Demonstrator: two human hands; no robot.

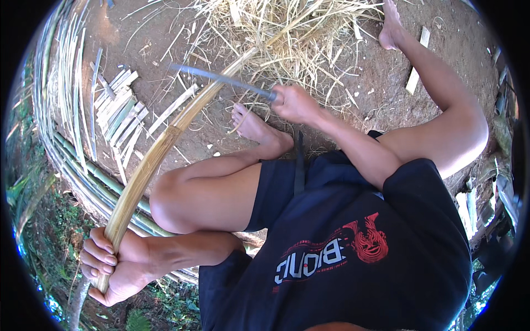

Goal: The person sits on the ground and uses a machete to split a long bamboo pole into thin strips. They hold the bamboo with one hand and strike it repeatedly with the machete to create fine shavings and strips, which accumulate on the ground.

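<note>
"What did the left hand (118, 262) hold?"
"It was closed around the near end of the bamboo strip (172, 131), which slanted toward the heap of shavings (312, 33)."
"And the right hand (297, 105)?"
"It was closed on the handle of a knife (234, 82). This knife crossed the strip near its far end; whether they touched, I could not tell."

Outdoor work spot: bare earth ground (452, 43), heaped pale shavings (301, 36), long strips (67, 83), green plants (65, 216) alongside.

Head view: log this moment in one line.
Left hand: grips strip | right hand: holds knife | knife-strip contact: unclear | shavings: on ground
</note>
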